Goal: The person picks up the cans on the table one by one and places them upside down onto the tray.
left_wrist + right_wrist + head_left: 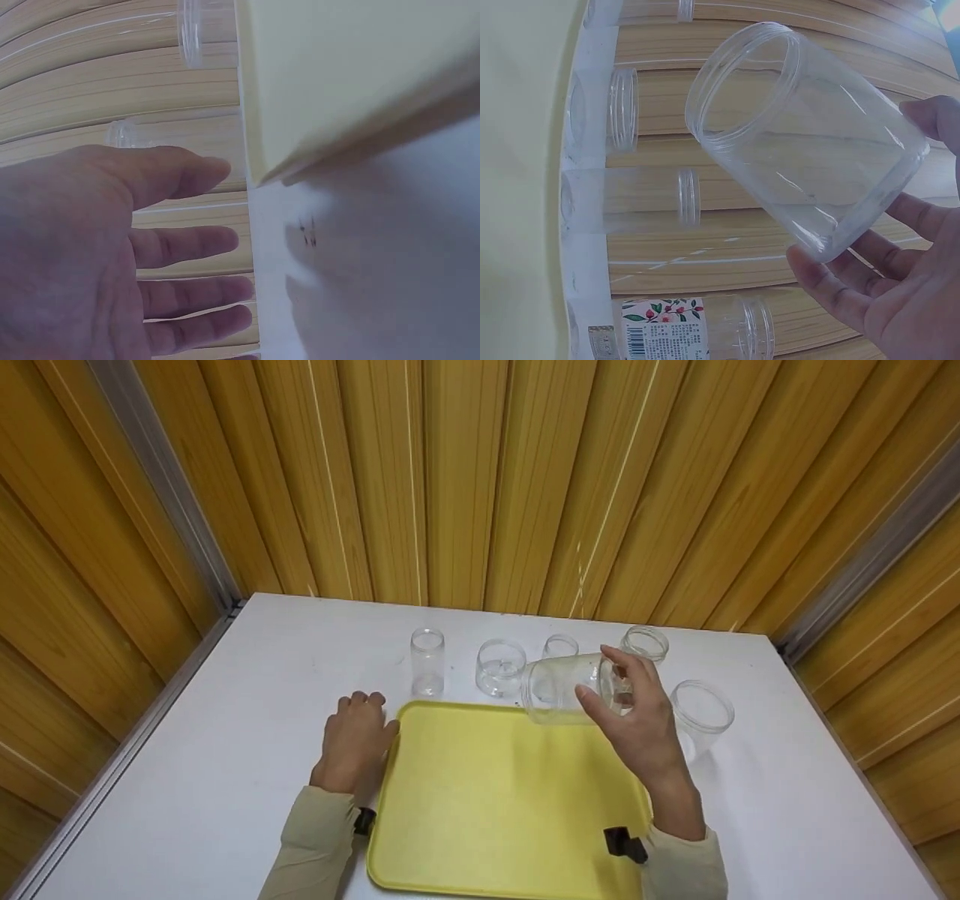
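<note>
My right hand grips a wide clear jar around its base end. The jar lies tilted on its side in the air, over the far right part of a yellow tray. Its open, threaded mouth points left in the head view, and in the right wrist view the held jar looks see-through, with no lid. My left hand is beside the tray's far left corner, thumb nearest the rim. Fingers spread and holding nothing, the left hand shows its palm in the left wrist view.
Behind the tray stand a slim clear jar, a short wide jar, a small jar partly hidden by the held one, and another jar. Right of the tray is a larger jar. A flowered label marks one jar.
</note>
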Tool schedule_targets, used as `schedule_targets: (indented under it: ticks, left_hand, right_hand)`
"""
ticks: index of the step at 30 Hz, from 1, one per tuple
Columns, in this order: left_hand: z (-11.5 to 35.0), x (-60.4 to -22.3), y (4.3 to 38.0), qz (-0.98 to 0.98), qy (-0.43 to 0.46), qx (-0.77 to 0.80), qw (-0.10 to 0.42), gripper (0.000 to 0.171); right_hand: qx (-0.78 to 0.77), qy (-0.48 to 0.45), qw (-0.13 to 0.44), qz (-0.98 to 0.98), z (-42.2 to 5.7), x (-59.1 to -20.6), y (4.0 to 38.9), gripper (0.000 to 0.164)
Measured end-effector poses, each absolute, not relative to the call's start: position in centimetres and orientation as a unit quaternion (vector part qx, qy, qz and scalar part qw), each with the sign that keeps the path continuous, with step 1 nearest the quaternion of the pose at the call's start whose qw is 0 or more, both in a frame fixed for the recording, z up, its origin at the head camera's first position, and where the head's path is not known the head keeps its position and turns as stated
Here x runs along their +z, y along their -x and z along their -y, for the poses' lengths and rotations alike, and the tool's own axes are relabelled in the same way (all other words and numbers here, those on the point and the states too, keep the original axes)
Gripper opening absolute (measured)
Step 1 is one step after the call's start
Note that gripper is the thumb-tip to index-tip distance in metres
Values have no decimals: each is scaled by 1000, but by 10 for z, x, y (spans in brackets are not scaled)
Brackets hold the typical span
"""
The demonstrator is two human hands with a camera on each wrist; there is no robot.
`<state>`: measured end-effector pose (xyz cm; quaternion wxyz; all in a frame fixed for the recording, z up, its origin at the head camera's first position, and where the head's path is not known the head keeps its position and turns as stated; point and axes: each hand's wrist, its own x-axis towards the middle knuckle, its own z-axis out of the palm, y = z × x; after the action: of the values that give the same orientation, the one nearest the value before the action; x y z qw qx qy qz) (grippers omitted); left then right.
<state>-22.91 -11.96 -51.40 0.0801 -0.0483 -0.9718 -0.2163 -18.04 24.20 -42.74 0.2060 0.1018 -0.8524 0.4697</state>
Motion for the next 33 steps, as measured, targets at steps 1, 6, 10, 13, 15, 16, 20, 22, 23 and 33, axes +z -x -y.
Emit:
schedule_targets:
  ticks: [1, 6, 10, 13, 15, 16, 20, 22, 23, 33]
  left_hand:
    - [120, -515, 229, 972, 51, -216, 81, 31]
    - [119, -517, 227, 971, 68, -212, 89, 29]
    - [118, -517, 227, 973, 70, -206, 84, 29]
    - [118, -517, 227, 973, 70, -203, 80, 27]
    - [118, -518, 228, 974, 71, -201, 76, 25]
    - [118, -518, 228, 974, 72, -200, 73, 25]
    - [120, -520, 227, 976, 70, -197, 62, 22]
    - [120, -521, 227, 976, 70, -198, 59, 21]
    - [120, -522, 227, 976, 71, -197, 60, 20]
    - [122, -521, 228, 978, 79, -187, 50, 13]
  right_hand:
    - [468, -104, 206, 853, -241, -428, 180, 61]
    - [450, -113, 216, 859, -239, -430, 182, 61]
    - [434, -114, 233, 863, -241, -431, 184, 61]
    - [413, -120, 246, 868, -242, -432, 186, 62]
    - [396, -124, 252, 874, -244, -434, 186, 62]
    - [387, -126, 255, 877, -245, -434, 187, 62]
    - [360, -140, 267, 883, -247, -438, 188, 62]
    - [353, -149, 271, 883, -248, -439, 189, 62]
    - [349, -154, 273, 883, -248, -439, 190, 61]
    - [326, -189, 284, 882, -250, -446, 193, 59]
